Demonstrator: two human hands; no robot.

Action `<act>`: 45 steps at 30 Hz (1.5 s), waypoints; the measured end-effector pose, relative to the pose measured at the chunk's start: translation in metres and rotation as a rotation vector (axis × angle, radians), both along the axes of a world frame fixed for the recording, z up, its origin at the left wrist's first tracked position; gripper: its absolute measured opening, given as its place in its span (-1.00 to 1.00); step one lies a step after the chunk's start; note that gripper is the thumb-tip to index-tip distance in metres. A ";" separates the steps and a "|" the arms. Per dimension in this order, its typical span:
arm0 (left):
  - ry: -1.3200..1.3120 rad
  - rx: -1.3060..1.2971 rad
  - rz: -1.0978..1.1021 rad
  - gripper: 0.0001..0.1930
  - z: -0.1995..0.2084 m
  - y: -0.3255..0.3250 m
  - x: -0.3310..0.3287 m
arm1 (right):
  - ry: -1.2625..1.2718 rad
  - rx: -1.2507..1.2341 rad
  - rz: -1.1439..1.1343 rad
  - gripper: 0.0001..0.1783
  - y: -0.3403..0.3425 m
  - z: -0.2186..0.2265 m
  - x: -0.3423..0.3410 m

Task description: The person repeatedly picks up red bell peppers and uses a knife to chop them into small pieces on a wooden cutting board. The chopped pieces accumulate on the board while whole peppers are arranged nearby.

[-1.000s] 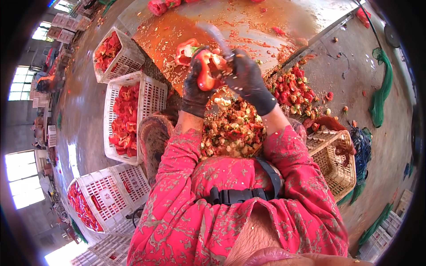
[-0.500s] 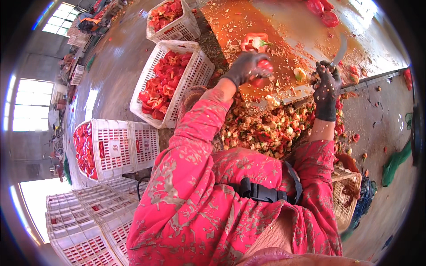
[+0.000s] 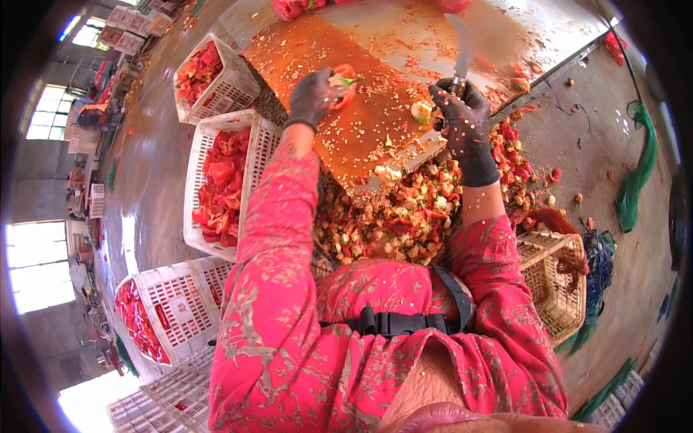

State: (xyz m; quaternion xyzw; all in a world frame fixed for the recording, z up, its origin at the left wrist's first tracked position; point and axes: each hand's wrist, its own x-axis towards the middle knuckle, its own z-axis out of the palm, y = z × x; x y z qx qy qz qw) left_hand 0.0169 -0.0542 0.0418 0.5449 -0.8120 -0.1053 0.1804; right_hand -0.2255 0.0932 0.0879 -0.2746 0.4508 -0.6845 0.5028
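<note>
My left hand point(image 3: 312, 99), in a dark glove, is closed on a cut red bell pepper point(image 3: 349, 95) over the wet, seed-strewn table point(image 3: 289, 61). The pepper's pale core and green stem face right. In my gloved right hand point(image 3: 465, 115) is a knife point(image 3: 463, 47), gripped by its handle, its curved blade pointing up and away from me. A pale pepper core point(image 3: 421, 112) lies on the table left of that hand. Below the table's near corner is a heap of cut-out cores and scraps point(image 3: 404, 224).
White plastic crates with red pepper pieces stand at the left, one point(image 3: 193, 180) close beside my left arm and another point(image 3: 224, 94) farther off. Whole red peppers point(image 3: 289, 9) lie at the table's far side. A tan basket point(image 3: 570, 299) and green netting point(image 3: 637, 173) are at the right.
The view has shifted, so the scene sits differently. My left hand has moved from a red piece to the cut pepper and now grips it. The knife stays in my right hand, its blade more upright.
</note>
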 end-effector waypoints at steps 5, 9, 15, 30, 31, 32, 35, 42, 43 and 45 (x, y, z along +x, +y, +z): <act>-0.062 -0.032 0.217 -0.63 -0.029 -0.011 -0.038 | 0.082 -0.035 0.041 -0.84 -0.004 -0.002 0.004; -0.208 -0.236 -0.009 -0.68 -0.034 0.037 -0.062 | 0.197 -0.087 -0.018 -0.84 -0.021 -0.038 0.008; -0.100 -0.409 -0.305 -0.57 -0.048 0.103 -0.061 | 0.798 0.140 0.050 -0.62 -0.039 -0.111 0.026; 1.219 0.973 -0.222 -0.71 -0.038 0.090 -0.054 | 0.636 -0.076 0.149 -0.78 -0.029 -0.127 0.035; 1.250 0.981 -0.250 -0.70 -0.042 0.091 -0.052 | 0.745 -0.122 0.115 -0.74 -0.030 -0.128 0.035; 1.280 0.988 -0.279 -0.68 -0.045 0.092 -0.050 | 0.729 -0.088 0.085 -0.73 -0.030 -0.133 0.036; 1.463 0.986 -0.295 -0.68 -0.028 0.112 -0.055 | 0.730 0.055 0.021 -0.69 -0.038 -0.135 0.033; 0.699 0.963 -0.533 -0.60 0.008 0.161 -0.039 | -0.107 0.051 0.071 -0.86 -0.021 -0.089 0.023; 0.797 1.132 -0.321 -0.60 0.014 0.158 -0.030 | -0.121 0.040 0.078 -0.85 -0.019 -0.082 0.024; 0.912 0.942 -0.011 -0.54 0.028 0.144 -0.032 | -0.145 0.017 0.093 -0.83 -0.018 -0.072 0.028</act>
